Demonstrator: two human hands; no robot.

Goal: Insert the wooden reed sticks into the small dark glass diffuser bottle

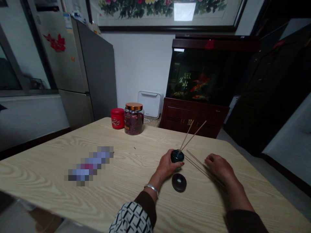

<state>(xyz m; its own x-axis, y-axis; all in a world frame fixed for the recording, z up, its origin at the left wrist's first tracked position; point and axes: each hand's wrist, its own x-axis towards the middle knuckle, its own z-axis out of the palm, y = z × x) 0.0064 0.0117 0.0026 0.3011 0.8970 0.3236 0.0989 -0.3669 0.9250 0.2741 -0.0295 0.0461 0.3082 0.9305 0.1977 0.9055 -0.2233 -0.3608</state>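
Gripping a small dark round holder (pixel 177 156) in a closed left hand (pixel 166 165), a person works at a pale wood-grain table (pixel 41 168). 2 thin wooden sticks (pixel 193 136) rise from the top of the holder, both tilted away from the person. The right hand (pixel 220 168) rests on the tabletop with fingers loosely curled, holding nothing, just beside 2 more thin sticks lying flat (pixel 196 166). Whether it touches them cannot be told. A dark disc with a pale centre (pixel 179 183) lies on the table just below the holder, between the 2 hands.

A silver bangle (pixel 152 190) circles the left wrist above a black-and-white patterned sleeve (pixel 131 218), while a dark sleeve (pixel 243 221) covers the right arm. Near the far edge of the table, a red tin (pixel 117 118) stands just beside a glass jar of dried flower buds (pixel 133 119) with a copper lid. A pixelated patch (pixel 88 166) hides an object on the left of the table. Beyond stand a white boxy appliance (pixel 149 104), a fish tank (pixel 201 76) with orange fish on a dark wooden cabinet (pixel 191 118), and a refrigerator (pixel 77 71), below a framed floral painting (pixel 165 13).
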